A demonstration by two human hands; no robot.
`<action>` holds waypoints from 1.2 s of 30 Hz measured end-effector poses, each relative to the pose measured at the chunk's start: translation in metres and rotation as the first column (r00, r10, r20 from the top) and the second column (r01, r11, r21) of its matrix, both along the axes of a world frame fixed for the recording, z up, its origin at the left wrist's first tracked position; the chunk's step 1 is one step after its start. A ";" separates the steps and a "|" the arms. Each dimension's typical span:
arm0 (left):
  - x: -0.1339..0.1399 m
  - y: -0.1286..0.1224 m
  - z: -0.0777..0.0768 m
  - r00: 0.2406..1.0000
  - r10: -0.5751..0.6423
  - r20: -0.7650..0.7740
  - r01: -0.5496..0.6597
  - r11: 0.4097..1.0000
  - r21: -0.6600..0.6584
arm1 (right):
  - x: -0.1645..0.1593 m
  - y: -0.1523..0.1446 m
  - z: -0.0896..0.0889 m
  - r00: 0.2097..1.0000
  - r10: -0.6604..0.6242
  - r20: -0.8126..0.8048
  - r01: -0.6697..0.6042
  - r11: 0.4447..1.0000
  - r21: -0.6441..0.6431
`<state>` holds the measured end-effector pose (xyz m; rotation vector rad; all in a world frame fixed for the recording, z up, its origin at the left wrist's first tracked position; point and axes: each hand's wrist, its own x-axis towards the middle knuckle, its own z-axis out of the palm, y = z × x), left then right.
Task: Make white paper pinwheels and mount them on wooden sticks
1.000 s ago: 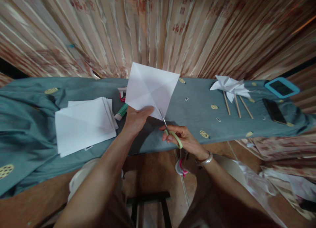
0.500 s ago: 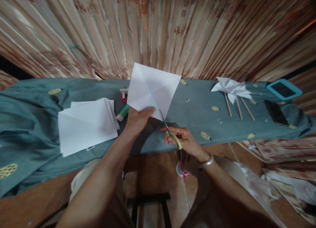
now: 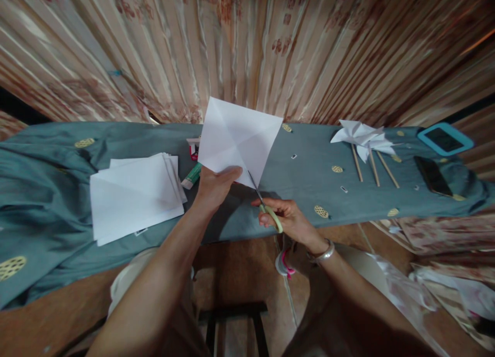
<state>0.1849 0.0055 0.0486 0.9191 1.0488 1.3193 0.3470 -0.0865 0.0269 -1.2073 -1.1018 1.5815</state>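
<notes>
A white square sheet of paper with diagonal creases is held up over the middle of the table. My left hand pinches its lower edge, thumb on top and the other fingers underneath, out of sight. In my right hand is a pair of scissors with pale green handles, fingers through the loops. Their blades lie at the lower right corner of the sheet, pointing along a crease towards its centre. The blades look nearly closed on the paper.
A stack of white paper lies on the left. Beside it are a green glue-stick-like tube and a red and white item. White paper pinwheels on sticks, a dark phone and a blue-framed device rest at the right.
Almost nothing differs. The sheet, both hands and the scissors have shifted very slightly to the left; both grips are the same.
</notes>
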 end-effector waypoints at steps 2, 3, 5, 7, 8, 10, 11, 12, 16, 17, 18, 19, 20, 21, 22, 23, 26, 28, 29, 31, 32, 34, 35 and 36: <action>0.000 0.000 0.000 1.000 0.005 -0.004 -0.005 1.000 0.003 | 0.000 0.000 0.000 1.000 0.003 0.003 -0.003 1.000 -0.004; 0.000 0.000 0.000 1.000 0.008 -0.005 -0.008 1.000 0.005 | 0.000 0.000 0.000 1.000 0.005 0.006 -0.005 1.000 -0.007; 0.000 0.000 0.000 1.000 0.006 -0.004 -0.006 1.000 0.007 | 0.000 0.000 0.000 1.000 0.006 0.012 -0.005 1.000 -0.012; 0.000 0.000 0.000 1.000 0.000 -0.005 0.000 1.000 0.007 | 0.001 0.000 -0.001 1.000 0.004 0.017 -0.004 1.000 -0.021; 0.000 0.000 0.000 1.000 -0.003 -0.007 0.003 1.000 0.007 | 0.001 0.000 -0.001 1.000 0.006 0.017 -0.006 1.000 -0.026; 0.000 0.001 -0.001 1.000 -0.005 -0.014 0.005 1.000 0.012 | 0.001 0.000 -0.001 1.000 0.013 0.015 -0.013 0.999 -0.038; 0.000 0.001 -0.001 1.000 -0.006 -0.017 0.006 1.000 0.017 | 0.002 0.000 -0.002 1.000 0.018 0.014 -0.018 0.999 -0.045; -0.001 0.001 -0.002 1.000 -0.007 -0.020 0.008 1.000 0.022 | 0.002 0.001 -0.002 1.000 0.022 0.012 -0.022 0.999 -0.049; -0.001 0.001 -0.004 0.999 -0.018 -0.035 0.019 1.000 0.025 | 0.002 0.001 -0.004 1.000 0.021 0.012 -0.020 0.998 -0.061; -0.001 0.001 -0.004 0.999 -0.022 -0.040 0.023 0.999 0.022 | 0.002 0.000 -0.004 1.000 0.020 0.011 -0.020 0.998 -0.061; 0.000 0.001 -0.004 0.999 -0.026 -0.042 0.027 0.999 0.019 | 0.002 0.000 -0.005 1.000 0.020 0.011 -0.019 0.998 -0.059; 0.000 0.001 -0.004 0.999 -0.029 -0.044 0.030 0.999 0.016 | 0.002 0.000 -0.005 1.000 0.021 0.011 -0.021 0.998 -0.057; 0.000 0.001 -0.005 0.999 -0.029 -0.046 0.030 0.999 0.014 | 0.002 0.000 -0.006 1.000 0.024 0.012 -0.023 0.998 -0.053; -0.001 0.002 -0.005 0.998 -0.028 -0.049 0.029 1.000 0.012 | 0.002 0.000 -0.006 0.999 0.028 0.016 -0.027 0.999 -0.047; -0.001 0.002 -0.005 0.998 -0.027 -0.053 0.028 1.000 0.011 | 0.002 0.000 -0.006 0.999 0.034 0.022 -0.033 0.999 -0.040; -0.001 0.002 -0.005 0.998 -0.024 -0.057 0.025 1.000 0.013 | 0.002 0.000 -0.005 0.999 0.040 0.031 -0.039 0.999 -0.032; -0.001 0.002 -0.006 0.997 -0.035 -0.063 0.037 0.999 0.022 | 0.002 0.000 -0.004 0.996 0.059 0.064 -0.059 0.998 -0.003; -0.001 0.001 -0.007 0.997 -0.054 -0.064 0.056 0.998 0.038 | 0.002 0.001 -0.003 0.995 0.059 0.083 -0.061 0.998 0.014; -0.001 0.001 -0.009 0.995 -0.067 -0.070 0.071 0.996 0.050 | 0.002 0.001 -0.003 0.994 0.057 0.092 -0.059 0.998 0.022; -0.002 0.000 -0.012 0.991 -0.093 -0.093 0.100 0.992 0.080 | 0.002 0.001 -0.002 0.993 0.054 0.110 -0.058 0.998 0.034; -0.001 0.000 -0.014 0.989 -0.105 -0.109 0.115 0.989 0.094 | 0.002 0.001 -0.003 0.992 0.053 0.116 -0.057 0.998 0.037; -0.001 0.000 -0.018 0.984 -0.120 -0.129 0.134 0.985 0.111 | 0.002 0.001 -0.003 0.991 0.048 0.122 -0.053 0.998 0.041; -0.001 0.000 -0.019 0.984 -0.119 -0.134 0.135 0.985 0.111 | 0.002 0.001 -0.004 0.992 0.043 0.122 -0.049 0.998 0.043; 0.000 0.000 -0.020 0.983 -0.120 -0.137 0.135 0.985 0.107 | 0.002 0.002 -0.004 0.992 0.037 0.122 -0.042 0.998 0.043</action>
